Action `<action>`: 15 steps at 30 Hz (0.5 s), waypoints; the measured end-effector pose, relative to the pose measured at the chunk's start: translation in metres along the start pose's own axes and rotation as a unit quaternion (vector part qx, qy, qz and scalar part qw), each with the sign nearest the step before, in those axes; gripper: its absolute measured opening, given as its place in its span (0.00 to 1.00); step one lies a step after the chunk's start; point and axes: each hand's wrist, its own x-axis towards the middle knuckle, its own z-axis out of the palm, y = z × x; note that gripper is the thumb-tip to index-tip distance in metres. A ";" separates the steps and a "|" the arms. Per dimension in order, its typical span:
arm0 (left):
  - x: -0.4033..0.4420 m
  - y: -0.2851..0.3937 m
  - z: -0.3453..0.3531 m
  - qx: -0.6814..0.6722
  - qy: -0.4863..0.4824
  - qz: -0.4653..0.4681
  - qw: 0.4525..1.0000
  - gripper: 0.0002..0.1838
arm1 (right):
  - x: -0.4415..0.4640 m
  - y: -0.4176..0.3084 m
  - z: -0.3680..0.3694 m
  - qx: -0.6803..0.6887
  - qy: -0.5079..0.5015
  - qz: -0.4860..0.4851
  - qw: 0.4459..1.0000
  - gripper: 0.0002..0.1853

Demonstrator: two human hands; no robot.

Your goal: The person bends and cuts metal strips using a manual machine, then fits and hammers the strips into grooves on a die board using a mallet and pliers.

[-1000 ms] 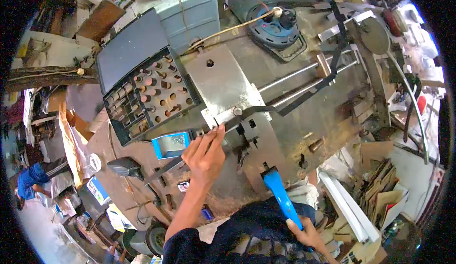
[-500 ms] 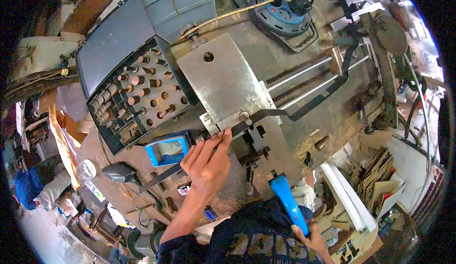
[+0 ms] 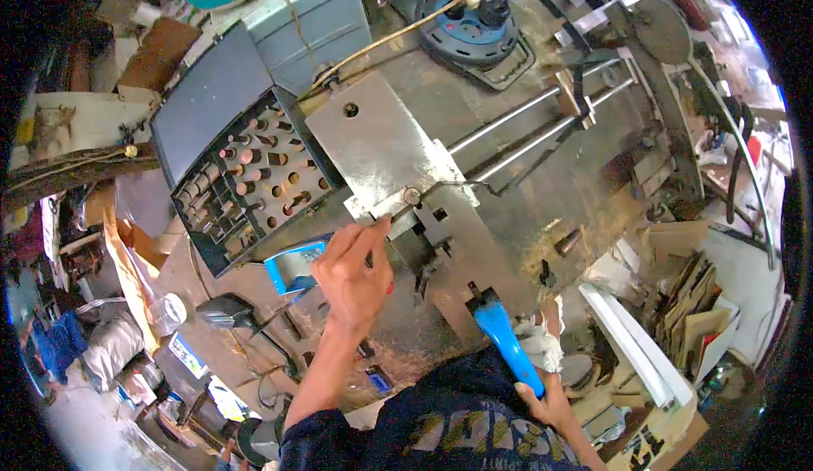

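Observation:
My left hand (image 3: 351, 272) is closed, thumb and fingers pinching a thin, dark bent metal strip (image 3: 457, 184). Beyond the fingers, this strip runs past a round pin (image 3: 412, 196) at the corner of a thick steel plate (image 3: 373, 141), then kinks toward the two parallel rods (image 3: 508, 119). It stands edge-up and looks like a narrow line. Low on the right, my right hand (image 3: 546, 403) wraps around the end of a blue lever handle (image 3: 506, 340). That handle joins a flat steel arm (image 3: 461, 246) with a square hole near the pin.
An open case of cylindrical pins (image 3: 262, 162) lies left of the plate. A blue cable reel (image 3: 470, 35) sits at the back. Near my left hand are a blue open box (image 3: 296, 266) and a dark lamp-like tool (image 3: 227, 312). Cardboard pieces (image 3: 677, 306) are stacked at right.
The metal strip has turned from showing its broad face to standing on edge. My left hand has shifted slightly and still pinches it. My right hand stays on the blue handle. The view has shifted.

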 end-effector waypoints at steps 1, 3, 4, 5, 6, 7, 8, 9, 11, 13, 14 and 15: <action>-0.001 -0.001 -0.001 -0.012 -0.014 -0.024 1.000 0.08 | 0.004 -0.001 0.000 0.018 0.000 -0.025 1.000 0.26; 0.001 0.003 -0.002 -0.021 -0.016 -0.027 0.999 0.08 | 0.011 0.032 0.021 0.004 0.089 -0.146 0.985 0.25; 0.003 0.003 -0.002 -0.033 -0.019 -0.041 0.998 0.08 | 0.014 0.039 0.022 0.012 0.092 -0.152 0.984 0.25; 0.004 -0.005 0.001 -0.037 -0.013 -0.016 0.999 0.08 | 0.018 0.043 0.022 0.034 0.040 -0.121 0.991 0.25; 0.004 -0.006 0.000 -0.033 -0.014 -0.008 0.999 0.08 | 0.020 0.045 0.020 0.056 -0.013 -0.091 0.994 0.25; 0.005 -0.005 -0.001 -0.029 -0.021 -0.010 0.999 0.07 | 0.015 0.040 0.012 0.033 -0.040 -0.038 0.998 0.27; 0.007 -0.003 -0.003 -0.026 -0.030 -0.012 0.999 0.07 | 0.003 0.044 0.011 0.044 -0.036 -0.040 0.998 0.27; 0.008 -0.002 -0.004 -0.028 -0.042 -0.026 0.998 0.07 | -0.007 0.052 0.009 0.044 0.017 -0.079 0.996 0.28; 0.015 0.006 -0.009 -0.013 -0.053 -0.012 0.998 0.06 | -0.023 0.105 0.017 -0.029 0.025 -0.067 0.997 0.32; 0.019 0.007 -0.010 -0.018 -0.074 -0.006 0.997 0.06 | -0.014 0.129 0.033 -0.010 0.030 -0.072 0.997 0.33; 0.017 0.007 -0.009 -0.016 -0.076 0.000 0.997 0.06 | -0.012 0.133 0.035 0.026 0.021 -0.067 0.997 0.33; 0.016 0.007 -0.009 0.000 -0.077 0.000 0.997 0.06 | -0.011 0.122 0.033 0.061 0.012 -0.062 0.996 0.33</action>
